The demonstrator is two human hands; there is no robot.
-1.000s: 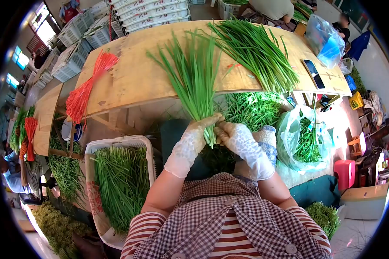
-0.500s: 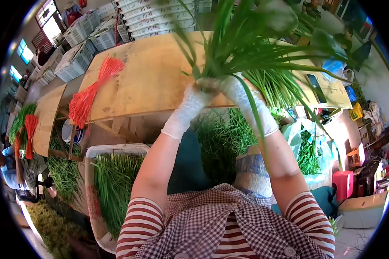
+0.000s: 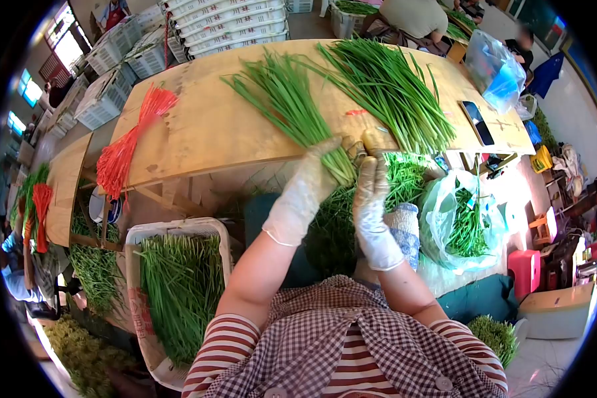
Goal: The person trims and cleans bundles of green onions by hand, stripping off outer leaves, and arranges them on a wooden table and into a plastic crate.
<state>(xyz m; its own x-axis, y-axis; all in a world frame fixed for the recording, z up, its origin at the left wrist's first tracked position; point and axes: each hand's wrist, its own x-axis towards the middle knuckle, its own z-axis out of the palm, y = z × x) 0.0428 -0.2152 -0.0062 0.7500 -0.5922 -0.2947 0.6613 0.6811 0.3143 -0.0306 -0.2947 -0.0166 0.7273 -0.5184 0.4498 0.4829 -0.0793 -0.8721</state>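
Note:
A bunch of long green stalks (image 3: 292, 99) lies on the wooden table (image 3: 199, 119), its pale cut ends at the front edge. Around those ends is my left hand (image 3: 315, 172), gloved and slightly blurred. Just to the right, my right hand (image 3: 371, 186), also gloved, is upright with its fingers extended side by side, fingertips near the table edge; nothing shows in its grasp. A larger pile of green stalks (image 3: 398, 93) rests farther right. Red ties (image 3: 136, 139) hang over the table's left end.
A white basket of cut greens (image 3: 182, 292) stands at lower left. Right of my knees is a plastic bag of greens (image 3: 464, 222). A phone (image 3: 477, 123) lies at the table's right. Stacked white crates (image 3: 229, 26) and other people are behind the table.
The bunch, raised and spread in the air half a second ago, now lies on the table. Both hands have come down and back toward me, and my right hand has left the stalks.

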